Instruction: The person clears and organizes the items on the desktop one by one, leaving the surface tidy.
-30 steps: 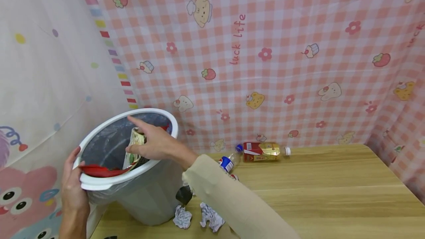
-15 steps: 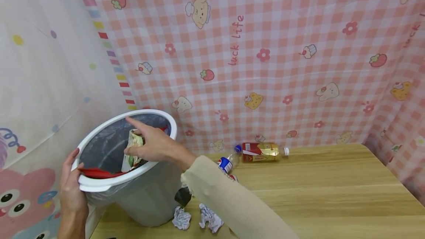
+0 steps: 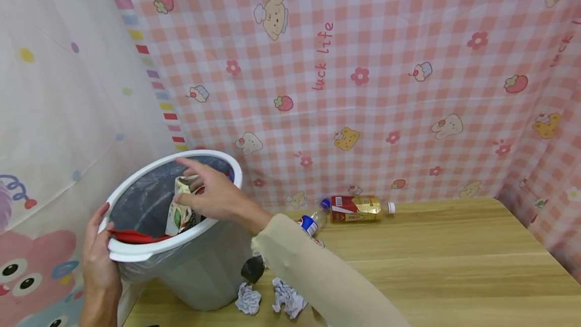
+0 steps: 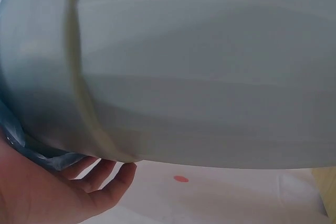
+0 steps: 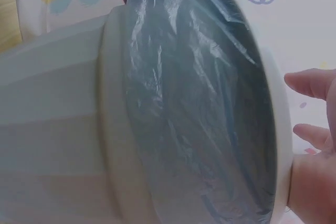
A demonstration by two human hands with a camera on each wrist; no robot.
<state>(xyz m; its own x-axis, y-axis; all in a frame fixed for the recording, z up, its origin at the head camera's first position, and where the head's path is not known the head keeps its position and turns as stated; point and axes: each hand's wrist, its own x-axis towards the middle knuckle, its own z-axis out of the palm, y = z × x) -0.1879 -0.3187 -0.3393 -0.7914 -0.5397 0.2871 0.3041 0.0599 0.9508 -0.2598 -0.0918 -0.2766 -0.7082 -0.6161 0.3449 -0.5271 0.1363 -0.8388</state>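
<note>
A grey trash can (image 3: pixel 206 271) with a white rim (image 3: pixel 238 165) and a clear liner (image 5: pixel 184 93) stands tilted at the left. My left hand (image 3: pixel 101 261) grips its rim at the left side; in the left wrist view its fingers (image 4: pixel 118 184) bend against the can's wall. A cream-and-green printed food packet (image 3: pixel 178 216) rests inside, near the front rim. My right hand (image 3: pixel 215 198) is over the opening beside the packet, fingers spread and thumb apart, the thumb overlapping the packet's edge. A red wrapper (image 3: pixel 136 236) lies along the inner front edge.
Two crumpled paper balls (image 3: pixel 248 298) (image 3: pixel 288 297) and a black cup-like piece (image 3: pixel 252 269) lie by the can's base. Farther back are a blue-labelled plastic bottle (image 3: pixel 309 225) and a red-and-gold bottle (image 3: pixel 356 209) on the wooden table (image 3: pixel 436 266). Patterned curtains (image 3: pixel 290 64) hang behind.
My right hand's fingers have loosened from the packet and shifted slightly right. More of the packet's printed face shows. The left hand has kept its place on the rim.
</note>
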